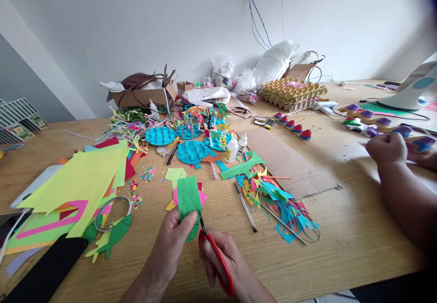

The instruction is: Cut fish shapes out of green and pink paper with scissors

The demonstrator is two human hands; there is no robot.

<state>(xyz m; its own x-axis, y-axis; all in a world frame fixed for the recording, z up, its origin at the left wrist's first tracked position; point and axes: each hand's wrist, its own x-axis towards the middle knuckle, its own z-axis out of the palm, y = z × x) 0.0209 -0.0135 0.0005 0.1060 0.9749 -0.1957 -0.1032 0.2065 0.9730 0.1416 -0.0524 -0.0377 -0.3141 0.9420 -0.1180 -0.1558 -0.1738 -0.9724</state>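
Observation:
Between the thumb and fingers of my left hand [170,239] is a green sheet of paper [187,189] with a fish outline drawn on it. My right hand [221,253] grips red-handled scissors [220,259], whose dark blades touch the right edge of the green paper near my left thumb. Behind it lie a pale yellow fish cutout [175,174] and pink paper [203,197], partly covered. Left of my hands, green fish cutouts [118,234] rest beside a roll of tape [112,214].
Coloured paper sheets [75,175] are stacked at left. Blue round pieces [194,151], glue bottles [231,150] and paper scraps [283,198] lie ahead, near cardboard [290,166]. Egg trays [290,93] stand at the back. Another person's hand [387,148] works at right.

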